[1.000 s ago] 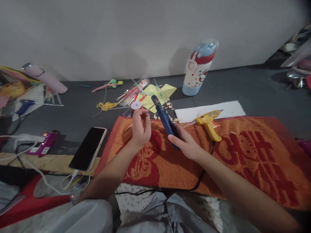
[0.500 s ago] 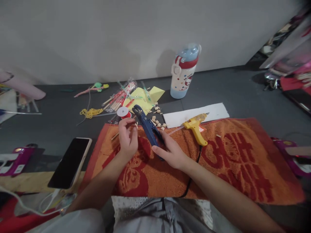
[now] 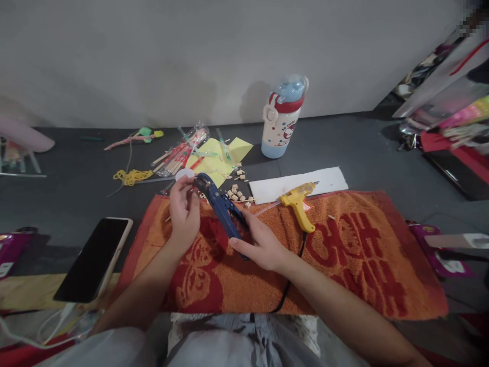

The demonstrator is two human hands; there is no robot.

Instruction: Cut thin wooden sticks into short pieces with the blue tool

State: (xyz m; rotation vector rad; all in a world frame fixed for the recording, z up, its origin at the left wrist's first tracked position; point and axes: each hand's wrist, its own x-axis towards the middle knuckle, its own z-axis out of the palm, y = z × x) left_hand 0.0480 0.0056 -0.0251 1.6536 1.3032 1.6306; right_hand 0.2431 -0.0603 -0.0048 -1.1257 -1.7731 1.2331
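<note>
My right hand (image 3: pixel 263 242) is wrapped round the handles of a dark blue plier-like hand tool (image 3: pixel 219 204), whose rounded head points up and left. My left hand (image 3: pixel 185 204) is beside that head, fingers bent together; what they pinch is mostly hidden, perhaps a small wooden piece. Just behind the left fingers is the white top of a thread spool (image 3: pixel 185 176), partly covered. Small pale wooden pieces (image 3: pixel 236 194) lie in a loose heap to the right of the tool. Both hands are above an orange towel (image 3: pixel 244 285) with red lettering.
A yellow glue gun (image 3: pixel 298 204) rests across a white board (image 3: pixel 321 178) and the towel. Farther back stand a bottle (image 3: pixel 282 122), yellow paper (image 3: pixel 214 158) and wrapped sticks (image 3: pixel 179 155). Yellow cord (image 3: pixel 133 177) and a phone (image 3: pixel 93 260) lie at left.
My left hand has come up to the head of the blue tool, and its fingers now meet it. The tool has tilted further left. The whole view has shifted slightly.
</note>
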